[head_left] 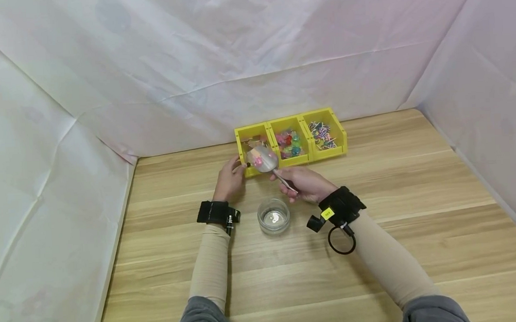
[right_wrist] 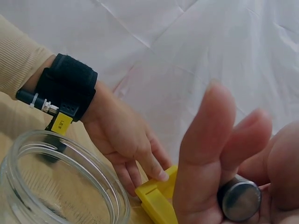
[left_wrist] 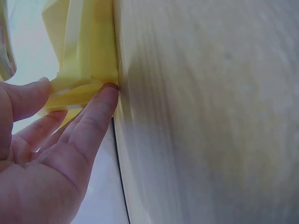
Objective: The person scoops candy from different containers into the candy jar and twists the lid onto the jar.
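My right hand (head_left: 308, 183) grips the handle of a metal scoop (head_left: 264, 161), whose bowl holds a few small pink pieces above the leftmost yellow bin (head_left: 251, 171). In the right wrist view the round end of the scoop's handle (right_wrist: 241, 201) shows between the curled fingers. My left hand (head_left: 230, 180) holds that bin's near left corner; the left wrist view has the thumb on one side of the yellow wall (left_wrist: 88, 46) and the fingers on the other. Below the hands, a clear glass jar (head_left: 273, 216) stands uncovered on the table.
Joined to the left bin are a middle bin (head_left: 299, 160) with colourful translucent pieces and a right bin (head_left: 342, 142) with several striped small sticks. The wooden table (head_left: 167, 263) runs back to white fabric walls (head_left: 234, 45) behind and at both sides.
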The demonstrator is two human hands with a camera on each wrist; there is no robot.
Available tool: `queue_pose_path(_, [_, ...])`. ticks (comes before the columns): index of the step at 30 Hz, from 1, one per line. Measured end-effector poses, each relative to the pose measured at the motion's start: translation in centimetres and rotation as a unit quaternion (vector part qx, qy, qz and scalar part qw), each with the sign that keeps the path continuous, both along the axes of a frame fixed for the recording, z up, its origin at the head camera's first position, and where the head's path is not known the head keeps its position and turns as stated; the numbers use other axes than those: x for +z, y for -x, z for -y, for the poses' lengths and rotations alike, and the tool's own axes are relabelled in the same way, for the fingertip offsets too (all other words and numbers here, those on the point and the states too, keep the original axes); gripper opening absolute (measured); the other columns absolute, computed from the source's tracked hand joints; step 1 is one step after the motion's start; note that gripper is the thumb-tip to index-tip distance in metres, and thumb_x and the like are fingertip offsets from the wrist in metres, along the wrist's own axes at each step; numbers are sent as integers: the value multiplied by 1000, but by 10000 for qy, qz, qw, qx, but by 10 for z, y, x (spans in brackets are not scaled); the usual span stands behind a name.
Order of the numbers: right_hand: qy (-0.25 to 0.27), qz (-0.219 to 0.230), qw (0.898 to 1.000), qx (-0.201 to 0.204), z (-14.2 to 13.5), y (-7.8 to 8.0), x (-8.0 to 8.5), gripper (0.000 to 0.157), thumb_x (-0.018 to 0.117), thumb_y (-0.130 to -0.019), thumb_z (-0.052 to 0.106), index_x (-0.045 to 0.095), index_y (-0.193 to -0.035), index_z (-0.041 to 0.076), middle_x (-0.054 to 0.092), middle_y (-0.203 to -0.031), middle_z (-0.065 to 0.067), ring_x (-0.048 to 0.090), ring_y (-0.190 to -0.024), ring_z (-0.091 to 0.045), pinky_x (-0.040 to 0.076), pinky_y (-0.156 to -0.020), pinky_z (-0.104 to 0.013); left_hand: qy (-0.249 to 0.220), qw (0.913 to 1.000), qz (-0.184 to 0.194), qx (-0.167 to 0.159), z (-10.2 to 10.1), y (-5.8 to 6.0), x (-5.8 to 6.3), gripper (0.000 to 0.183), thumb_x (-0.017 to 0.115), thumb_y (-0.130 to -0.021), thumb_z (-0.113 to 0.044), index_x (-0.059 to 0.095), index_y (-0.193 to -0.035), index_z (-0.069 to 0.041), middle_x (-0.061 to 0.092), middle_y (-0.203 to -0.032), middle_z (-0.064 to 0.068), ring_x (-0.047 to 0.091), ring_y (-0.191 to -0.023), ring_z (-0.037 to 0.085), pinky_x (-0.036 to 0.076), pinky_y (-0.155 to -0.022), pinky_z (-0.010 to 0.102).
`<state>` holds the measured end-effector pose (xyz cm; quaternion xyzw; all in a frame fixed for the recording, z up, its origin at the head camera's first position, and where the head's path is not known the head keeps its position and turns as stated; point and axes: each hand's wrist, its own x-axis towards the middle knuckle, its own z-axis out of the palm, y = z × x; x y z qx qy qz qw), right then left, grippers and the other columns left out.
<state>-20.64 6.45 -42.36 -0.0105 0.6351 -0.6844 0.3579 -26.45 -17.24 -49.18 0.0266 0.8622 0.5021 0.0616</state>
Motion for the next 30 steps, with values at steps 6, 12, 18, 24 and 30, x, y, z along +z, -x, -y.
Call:
queue_pose_path(6, [25,-86,9999,84,-6,-8,1,36,36,-109,27,49,-128,0,50,-65,0,41,-44,-6,47,-44,-21,43,10000,-49,-2,0,-1,0,47,50,-104,-24,42,-151,-18,48,-150,14,44,-139,31,40,-112,48])
queue_pose_path(12, [55,-128,9998,174,-15,-16,2,38,36,-109,28,48,-128,-1,52,-65,0,42,-43,-6,48,-44,-21,76,10000,-45,11,-1,-2,0,49,51,-104,-26,40,-151,-18,48,-149,15,44,-139,32,40,-112,48])
queue_pose_path(18, [190,-41,9994,271,-21,-25,6,37,34,-109,27,46,-129,-2,51,-66,0,43,-44,-6,49,-44,-21,29,10000,-58,34,-1,-3,0,49,50,-105,-25,39,-152,-17,48,-149,17,46,-137,34,43,-110,48])
queue_pose_path(24, [175,-66,9993,336,-27,-32,7,36,32,-109,25,45,-130,-1,49,-66,1,42,-44,-5,48,-44,-20,64,10000,27,61,1,-4,2,51,50,-105,-26,37,-153,-19,46,-150,16,48,-135,35,43,-109,48])
queue_pose_path(30, [232,-85,9990,361,-35,-38,8,37,31,-110,26,44,-130,-2,50,-65,1,42,-44,-5,48,-44,-21,-166,9997,174,50,5,-8,6,50,50,-105,-30,38,-153,-21,48,-149,16,52,-131,35,46,-107,47])
